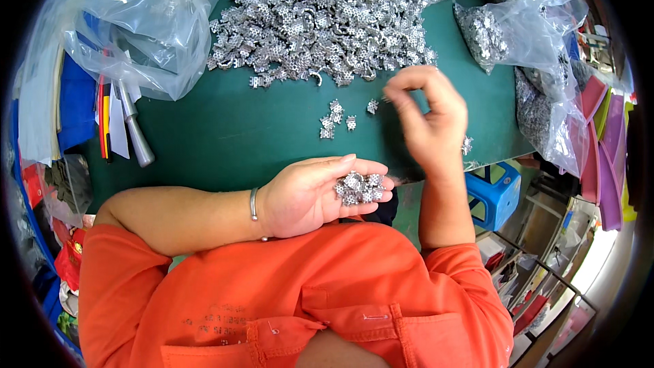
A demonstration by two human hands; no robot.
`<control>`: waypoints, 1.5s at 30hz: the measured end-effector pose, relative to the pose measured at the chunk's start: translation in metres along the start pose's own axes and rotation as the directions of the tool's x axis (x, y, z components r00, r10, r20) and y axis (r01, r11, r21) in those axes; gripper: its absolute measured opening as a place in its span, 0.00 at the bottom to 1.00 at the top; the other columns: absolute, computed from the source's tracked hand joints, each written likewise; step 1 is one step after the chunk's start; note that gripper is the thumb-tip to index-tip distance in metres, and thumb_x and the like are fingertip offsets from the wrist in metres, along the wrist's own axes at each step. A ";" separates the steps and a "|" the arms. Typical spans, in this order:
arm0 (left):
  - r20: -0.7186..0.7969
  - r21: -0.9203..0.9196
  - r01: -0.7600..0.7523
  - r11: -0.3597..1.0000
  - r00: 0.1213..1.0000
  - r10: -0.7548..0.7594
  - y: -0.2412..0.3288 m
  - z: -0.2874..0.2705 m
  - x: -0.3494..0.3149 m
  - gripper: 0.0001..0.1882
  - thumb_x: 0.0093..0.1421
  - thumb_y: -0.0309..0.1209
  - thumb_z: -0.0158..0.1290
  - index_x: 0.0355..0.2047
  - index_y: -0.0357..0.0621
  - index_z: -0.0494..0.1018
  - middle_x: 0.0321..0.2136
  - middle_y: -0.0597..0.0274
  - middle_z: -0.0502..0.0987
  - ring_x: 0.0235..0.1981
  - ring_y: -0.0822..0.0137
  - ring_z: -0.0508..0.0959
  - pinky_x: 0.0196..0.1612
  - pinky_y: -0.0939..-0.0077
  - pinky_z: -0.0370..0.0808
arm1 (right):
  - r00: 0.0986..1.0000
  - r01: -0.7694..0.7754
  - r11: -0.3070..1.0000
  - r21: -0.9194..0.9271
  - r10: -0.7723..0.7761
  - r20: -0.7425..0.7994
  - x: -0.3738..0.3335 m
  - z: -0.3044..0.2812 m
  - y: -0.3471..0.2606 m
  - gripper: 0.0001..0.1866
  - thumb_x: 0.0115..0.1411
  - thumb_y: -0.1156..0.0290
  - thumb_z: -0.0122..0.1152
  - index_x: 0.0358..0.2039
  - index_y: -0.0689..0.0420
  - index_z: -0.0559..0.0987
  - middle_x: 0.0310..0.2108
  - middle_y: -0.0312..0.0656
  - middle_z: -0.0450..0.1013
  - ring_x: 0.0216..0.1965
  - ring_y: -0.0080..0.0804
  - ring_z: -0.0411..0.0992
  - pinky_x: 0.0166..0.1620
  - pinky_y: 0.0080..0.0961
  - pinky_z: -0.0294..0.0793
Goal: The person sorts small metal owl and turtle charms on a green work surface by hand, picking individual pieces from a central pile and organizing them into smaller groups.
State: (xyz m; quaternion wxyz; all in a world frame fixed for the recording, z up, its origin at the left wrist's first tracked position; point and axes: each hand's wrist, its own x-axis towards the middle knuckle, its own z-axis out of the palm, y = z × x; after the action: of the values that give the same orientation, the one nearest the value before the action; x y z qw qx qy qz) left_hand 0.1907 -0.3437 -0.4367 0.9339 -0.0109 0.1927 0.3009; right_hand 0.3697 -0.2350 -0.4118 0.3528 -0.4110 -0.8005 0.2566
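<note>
Several small silvery perforated metal pieces [359,189] lie heaped on the upturned palm and slightly curled fingers of my left hand [300,197], just in front of the table edge. Over the table to the right, my right hand [436,119] has thumb and index finger brought together in a pinch; the tips are slightly blurred, and whatever is between them is too small to make out. Left of those fingertips, a few loose metal pieces [327,128] rest on the green tabletop [225,123]. Beyond them rises a large pile of the same pieces [320,20].
A clear plastic bag [150,34] lies at the far left, above a metal-handled tool [136,129] and pens [103,123]. Bags of metal pieces [484,37] stand at the right. A blue stool [497,197] is beneath the table's right edge, near shelves [538,272].
</note>
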 end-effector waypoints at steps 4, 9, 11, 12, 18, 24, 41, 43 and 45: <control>-0.007 -0.018 0.012 1.000 1.000 -0.012 0.002 0.000 0.000 0.30 0.75 0.43 0.32 0.64 0.29 0.59 0.60 0.42 0.67 0.64 0.50 0.67 0.65 0.57 0.66 | 0.992 -0.102 0.994 0.026 0.099 0.077 -0.001 -0.011 -0.005 0.08 0.50 0.87 0.65 0.31 0.62 0.78 0.30 0.43 0.77 0.31 0.37 0.77 0.36 0.28 0.76; 0.011 0.012 0.005 1.000 1.000 -0.005 0.002 0.001 0.001 0.30 0.75 0.44 0.31 0.64 0.29 0.59 0.60 0.43 0.67 0.64 0.50 0.67 0.65 0.58 0.66 | 0.983 -0.113 0.994 -0.009 0.113 0.147 -0.014 0.001 0.002 0.08 0.50 0.85 0.66 0.30 0.61 0.78 0.29 0.44 0.76 0.31 0.41 0.77 0.36 0.31 0.76; 0.011 0.010 0.002 1.000 1.000 -0.002 0.002 0.001 0.001 0.30 0.75 0.44 0.31 0.64 0.29 0.59 0.60 0.43 0.67 0.64 0.50 0.67 0.65 0.58 0.66 | 0.980 -0.130 0.991 -0.022 0.132 0.147 -0.014 0.002 0.003 0.07 0.51 0.84 0.66 0.30 0.61 0.78 0.29 0.45 0.76 0.31 0.42 0.77 0.36 0.31 0.76; 0.011 0.006 0.003 1.000 1.000 -0.003 0.002 0.001 0.001 0.30 0.75 0.44 0.31 0.64 0.29 0.59 0.60 0.43 0.67 0.64 0.50 0.67 0.65 0.58 0.66 | 0.976 -0.158 0.987 -0.021 0.159 0.146 -0.015 0.002 0.002 0.07 0.51 0.84 0.66 0.30 0.61 0.79 0.29 0.45 0.76 0.31 0.42 0.77 0.36 0.31 0.76; 0.013 -0.010 0.005 1.000 1.000 -0.005 0.001 -0.001 0.001 0.29 0.75 0.43 0.31 0.64 0.30 0.59 0.60 0.43 0.67 0.64 0.50 0.67 0.65 0.58 0.66 | 0.958 -0.257 0.966 -0.014 0.257 0.129 -0.015 -0.006 0.000 0.07 0.52 0.85 0.65 0.32 0.62 0.79 0.30 0.45 0.77 0.32 0.38 0.78 0.36 0.30 0.77; -0.002 -0.011 0.013 1.000 1.000 -0.013 0.002 0.000 0.001 0.29 0.75 0.44 0.31 0.64 0.30 0.59 0.60 0.43 0.67 0.63 0.50 0.68 0.65 0.58 0.66 | 0.986 -0.144 0.985 -0.093 0.151 0.076 -0.010 -0.018 0.003 0.06 0.55 0.85 0.63 0.32 0.62 0.79 0.31 0.43 0.78 0.30 0.33 0.77 0.35 0.27 0.75; -0.009 -0.012 0.012 1.000 1.000 -0.012 0.003 0.002 0.000 0.30 0.75 0.44 0.31 0.64 0.31 0.58 0.61 0.42 0.67 0.64 0.49 0.67 0.66 0.57 0.66 | 0.935 -0.141 0.914 0.379 -0.004 0.355 -0.015 -0.030 -0.004 0.07 0.51 0.86 0.63 0.29 0.60 0.78 0.28 0.41 0.78 0.31 0.34 0.77 0.36 0.29 0.76; -0.010 -0.003 0.005 1.000 1.000 -0.005 0.003 0.003 -0.001 0.30 0.75 0.44 0.31 0.64 0.30 0.58 0.61 0.42 0.67 0.64 0.49 0.67 0.66 0.57 0.66 | 0.948 -0.043 0.955 0.293 -0.054 0.315 -0.013 -0.024 -0.005 0.07 0.51 0.84 0.65 0.30 0.60 0.78 0.29 0.42 0.78 0.32 0.38 0.77 0.37 0.30 0.76; -0.006 0.005 0.003 1.000 1.000 -0.003 0.003 0.004 0.000 0.29 0.75 0.43 0.32 0.64 0.30 0.59 0.60 0.42 0.67 0.64 0.49 0.67 0.66 0.57 0.66 | 0.985 0.059 0.996 0.065 -0.069 0.157 -0.015 -0.009 0.003 0.07 0.51 0.84 0.65 0.30 0.60 0.78 0.29 0.43 0.77 0.33 0.40 0.77 0.38 0.31 0.75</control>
State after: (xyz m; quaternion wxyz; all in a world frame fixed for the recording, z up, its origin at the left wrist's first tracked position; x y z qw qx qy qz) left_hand 0.1901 -0.3410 -0.4327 0.9338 -0.0096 0.1962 0.2989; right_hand 0.3848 -0.2445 -0.4136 0.3082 -0.3526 -0.8307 0.3010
